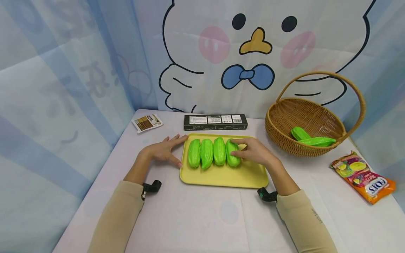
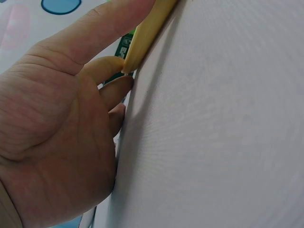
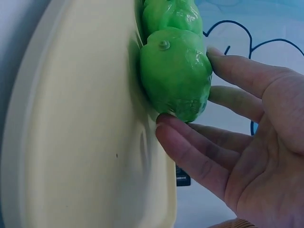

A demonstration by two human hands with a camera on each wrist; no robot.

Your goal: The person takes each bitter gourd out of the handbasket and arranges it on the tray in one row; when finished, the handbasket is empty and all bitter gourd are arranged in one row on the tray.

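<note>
Several glossy, ribbed green gourds stand side by side on a yellow tray (image 1: 221, 180). My right hand (image 1: 254, 151) holds the rightmost green gourd (image 1: 233, 153), thumb on one side and fingers on the other. In the right wrist view, that green gourd (image 3: 175, 76) lies between the thumb and fingers (image 3: 190, 147), its blunt stem end toward the camera. My left hand (image 1: 162, 151) is spread at the tray's left side, thumb and forefinger touching its rim. The left wrist view has the left hand (image 2: 61, 114) beside the tray's edge (image 2: 147, 33).
A wicker basket (image 1: 275, 140) with a tall handle stands at the back right, holding green gourds (image 1: 317, 141). Before it lies an orange snack bag (image 1: 364, 177). Behind the tray are a dark long box (image 1: 216, 122) and a small brown-and-white packet (image 1: 147, 123).
</note>
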